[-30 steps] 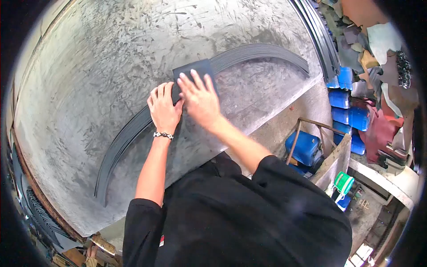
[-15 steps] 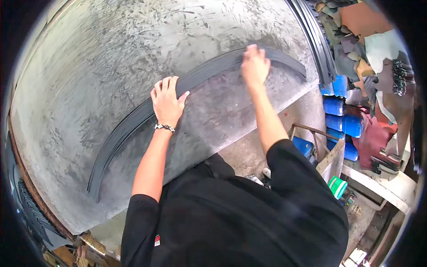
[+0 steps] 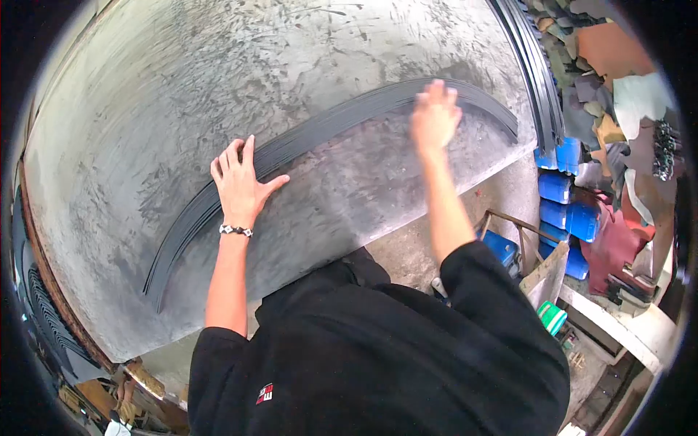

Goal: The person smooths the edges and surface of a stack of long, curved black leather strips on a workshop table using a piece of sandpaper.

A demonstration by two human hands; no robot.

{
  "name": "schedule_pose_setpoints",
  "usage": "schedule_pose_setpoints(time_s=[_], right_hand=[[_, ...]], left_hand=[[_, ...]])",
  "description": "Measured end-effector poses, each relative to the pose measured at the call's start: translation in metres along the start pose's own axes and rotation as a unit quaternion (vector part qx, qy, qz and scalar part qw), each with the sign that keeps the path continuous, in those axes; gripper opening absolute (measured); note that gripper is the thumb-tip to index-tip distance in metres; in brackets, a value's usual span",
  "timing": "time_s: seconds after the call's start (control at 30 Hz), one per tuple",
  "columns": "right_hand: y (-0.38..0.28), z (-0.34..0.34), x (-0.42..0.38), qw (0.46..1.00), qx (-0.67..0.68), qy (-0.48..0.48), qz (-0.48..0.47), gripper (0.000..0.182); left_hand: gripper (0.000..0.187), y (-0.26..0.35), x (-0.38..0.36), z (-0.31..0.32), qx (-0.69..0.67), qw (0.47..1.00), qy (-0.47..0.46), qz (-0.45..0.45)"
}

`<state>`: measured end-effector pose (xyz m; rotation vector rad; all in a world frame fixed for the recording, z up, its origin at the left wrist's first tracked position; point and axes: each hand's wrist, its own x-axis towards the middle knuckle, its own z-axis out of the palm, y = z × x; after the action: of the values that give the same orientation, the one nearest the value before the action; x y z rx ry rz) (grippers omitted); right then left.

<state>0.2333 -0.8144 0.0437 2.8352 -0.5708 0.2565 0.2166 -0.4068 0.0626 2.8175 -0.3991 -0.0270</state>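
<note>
A row of long, thin dark strips (image 3: 331,125) lies side by side in an arc across the grey, smudged tabletop (image 3: 349,192). My left hand (image 3: 239,190) rests on the left part of the strips, fingers spread and thumb stretched out to the right. A black-and-white bracelet circles that wrist. Over the right part of the arc is my right hand (image 3: 435,120), smeared by motion. Its fingertips are at the strips, but whether they grip any cannot be made out.
More dark strips (image 3: 534,80) hang over the table's right edge. Beyond it are blue containers (image 3: 555,187) and piled leather-like scraps (image 3: 614,54). A green-and-white tub (image 3: 552,317) stands at lower right. Stacked dark pieces (image 3: 54,316) lie past the left edge.
My left hand has slid left and down along the strips, its thumb now farther from the fingers. My right hand has shifted slightly right. The camera view has moved a little.
</note>
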Motion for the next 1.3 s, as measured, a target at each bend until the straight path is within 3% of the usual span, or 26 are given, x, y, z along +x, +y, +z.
schedule_pose_setpoints(time_s=[0.03,0.1,0.13,0.17,0.27,0.33,0.37,0.47,0.53,0.57,0.6,0.67,0.77,0.8,0.87,0.9,0.97,1.0,1.07,1.1,1.13,1.2,1.23,1.27,1.3], right_hand=[[-0.050,-0.004,-0.035,0.983,0.120,0.123,-0.065,0.042],[-0.151,-0.070,-0.114,0.940,0.279,0.028,-0.195,0.052],[-0.183,-0.077,-0.150,0.916,0.284,-0.003,-0.283,0.051],[-0.197,-0.078,-0.178,0.872,0.375,-0.001,-0.314,0.049],[-0.110,-0.080,-0.098,0.926,0.264,-0.028,-0.269,0.051],[-0.030,-0.012,-0.038,0.980,0.127,0.072,-0.138,0.045],[0.006,0.004,0.001,0.992,0.100,-0.076,-0.009,0.043],[-0.051,-0.015,-0.031,0.998,0.031,0.003,-0.061,0.047],[-0.154,-0.050,-0.119,0.953,0.232,0.047,-0.187,0.055],[-0.182,-0.059,-0.158,0.927,0.290,0.025,-0.237,0.054],[-0.197,-0.063,-0.181,0.895,0.347,0.003,-0.281,0.053],[-0.148,-0.079,-0.132,0.919,0.239,-0.020,-0.313,0.052],[-0.038,-0.008,-0.035,0.987,0.066,0.067,-0.131,0.045],[-0.016,-0.023,-0.003,0.992,0.112,-0.058,0.009,0.043],[-0.042,-0.039,-0.003,0.984,0.136,-0.085,0.074,0.041],[-0.077,-0.013,-0.042,0.994,0.055,0.052,-0.073,0.043],[-0.180,-0.070,-0.128,0.954,0.211,0.058,-0.206,0.053],[-0.212,-0.111,-0.162,0.919,0.256,-0.079,-0.290,0.052],[-0.226,-0.095,-0.212,0.868,0.298,-0.027,-0.396,0.052],[-0.205,-0.111,-0.177,0.876,0.259,-0.034,-0.405,0.053],[-0.179,-0.106,-0.147,0.902,0.250,0.000,-0.351,0.050],[-0.109,-0.062,-0.081,0.966,0.098,0.056,-0.233,0.045],[-0.065,-0.040,-0.047,0.986,0.071,0.016,-0.150,0.042],[-0.039,-0.022,-0.026,0.995,0.063,0.039,-0.065,0.038],[-0.048,-0.029,-0.023,0.997,0.069,-0.019,-0.030,0.038]], left_hand=[[0.103,-0.005,-0.005,0.007,0.001,1.000,0.019,0.008],[0.094,-0.004,-0.011,0.014,0.019,0.999,0.040,0.010],[0.091,-0.004,-0.013,0.017,0.051,0.998,0.036,0.013],[0.088,-0.005,-0.013,0.022,0.084,0.996,0.033,0.018],[0.084,0.001,-0.013,0.020,0.072,0.995,0.059,0.019],[0.085,-0.001,-0.012,0.020,0.060,0.995,0.073,0.031],[0.086,-0.002,-0.011,0.022,0.058,0.995,0.073,0.035],[0.089,-0.003,-0.009,0.024,0.051,0.995,0.071,0.040],[0.091,-0.002,-0.011,0.024,0.045,0.997,0.059,0.033],[0.099,-0.003,-0.011,0.016,0.111,0.993,0.004,0.041],[0.102,-0.008,-0.014,0.014,0.080,0.996,0.023,0.041],[0.108,-0.020,-0.020,0.010,0.017,0.997,0.065,0.040],[0.113,-0.056,-0.046,-0.008,0.057,0.998,0.038,-0.004],[0.111,-0.063,-0.053,-0.010,0.059,0.998,0.037,-0.009],[0.109,-0.061,-0.053,-0.003,0.067,0.996,0.057,-0.022],[0.107,-0.058,-0.052,0.000,0.069,0.995,0.064,-0.026],[0.105,-0.058,-0.050,0.000,0.068,0.995,0.066,-0.021],[0.104,-0.059,-0.053,0.000,0.070,0.995,0.062,-0.019],[0.105,-0.062,-0.051,-0.001,0.095,0.994,0.049,-0.015],[0.105,-0.063,-0.055,-0.001,0.105,0.994,0.035,-0.011],[0.105,-0.063,-0.055,0.000,0.098,0.994,0.049,-0.010],[0.104,-0.062,-0.055,0.007,0.078,0.994,0.077,-0.015],[0.104,-0.062,-0.055,0.008,0.080,0.993,0.083,-0.014],[0.104,-0.062,-0.054,0.008,0.076,0.993,0.084,-0.012],[0.104,-0.063,-0.053,0.009,0.073,0.993,0.087,-0.013]])
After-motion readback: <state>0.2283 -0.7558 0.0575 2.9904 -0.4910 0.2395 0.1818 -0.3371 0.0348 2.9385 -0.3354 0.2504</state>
